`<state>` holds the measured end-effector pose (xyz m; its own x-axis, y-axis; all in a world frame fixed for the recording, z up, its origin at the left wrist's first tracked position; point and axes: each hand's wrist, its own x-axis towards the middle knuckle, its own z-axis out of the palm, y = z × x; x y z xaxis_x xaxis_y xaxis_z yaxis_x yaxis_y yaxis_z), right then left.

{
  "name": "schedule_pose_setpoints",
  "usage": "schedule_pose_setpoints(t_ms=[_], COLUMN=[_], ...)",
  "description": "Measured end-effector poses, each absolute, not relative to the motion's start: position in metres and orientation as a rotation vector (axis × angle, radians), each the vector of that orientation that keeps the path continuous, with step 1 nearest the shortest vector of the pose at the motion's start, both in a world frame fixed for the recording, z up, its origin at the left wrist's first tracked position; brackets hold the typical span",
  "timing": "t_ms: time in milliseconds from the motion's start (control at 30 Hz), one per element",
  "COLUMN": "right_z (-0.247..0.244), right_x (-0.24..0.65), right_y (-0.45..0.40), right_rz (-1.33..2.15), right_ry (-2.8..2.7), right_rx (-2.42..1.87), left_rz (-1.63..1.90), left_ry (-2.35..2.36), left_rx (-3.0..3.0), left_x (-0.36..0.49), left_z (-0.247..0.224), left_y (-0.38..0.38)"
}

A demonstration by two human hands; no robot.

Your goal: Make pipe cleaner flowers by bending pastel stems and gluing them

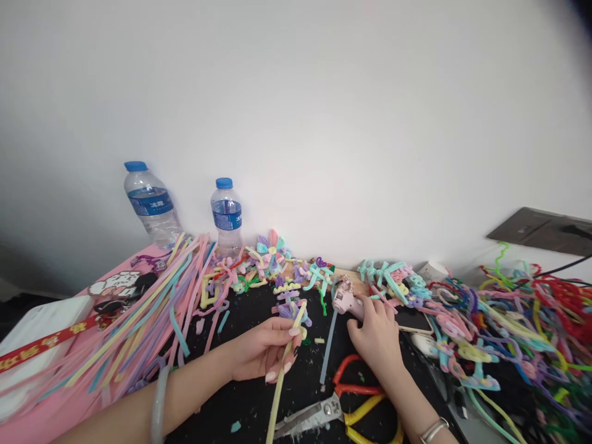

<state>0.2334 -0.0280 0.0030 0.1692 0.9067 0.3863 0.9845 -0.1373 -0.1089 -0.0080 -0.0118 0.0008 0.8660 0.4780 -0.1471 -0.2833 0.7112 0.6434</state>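
Nearest me, the left forearm (198, 385) slants inward, its hand (264, 350) pinching a pale yellow stem (278, 396) between thumb and fingers; scissors (332, 407) lie between my arms; my right hand (379, 336), palm down, bends over the pink glue gun (346, 303), grip unclear

- Pink tabletop (132, 262), left: loose pastel chenille stems (152, 308)
- Black work surface (217, 401), centre: red-and-yellow-handled scissors (332, 407), blue stem (328, 348), scattered clippings (235, 426)
- Along back: two blue-capped water bottles (227, 213)
- Right: tangled multicoloured chenille pieces (522, 327)
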Motion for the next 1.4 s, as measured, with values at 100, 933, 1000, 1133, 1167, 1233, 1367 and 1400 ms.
schedule_pose_setpoints(t_ms=[100,933,1000,1133,1167,1233,1367,1400], right_z=[0.008,0.009,0.008,0.006,0.006,0.005,0.005,0.005], right_x=[0.232,0.189,0.189,0.189,0.188,0.188,0.187,0.187], right_y=[-0.031,-0.061,-0.060,-0.058,-0.058,-0.058,-0.057,-0.058], right_rz=[-0.264,0.896,0.907,0.906,0.897,0.864,0.779,0.761], right_ry=[-1.769,-1.863,-1.885,-1.902,-1.907,-1.921,-1.972,-1.984], right_rx=[-1.859,-1.309,-1.298,-1.283,-1.284,-1.290,-1.292,-1.291], left_rz=[0.359,0.106,0.103,0.105,0.106,0.106,0.095,0.092], left_ry=[0.322,0.426,0.420,0.422,0.422,0.416,0.405,0.404], left_rx=[0.675,0.928,0.924,0.922,0.922,0.917,0.911,0.911], left_x=[-0.009,-0.006,-0.006,-0.006,-0.006,-0.006,-0.006,-0.006], left_z=[0.003,0.006,0.006,0.006,0.006,0.006,0.005,0.004], left_y=[-0.013,-0.015,-0.015,-0.015,-0.015,-0.015,-0.015,-0.015])
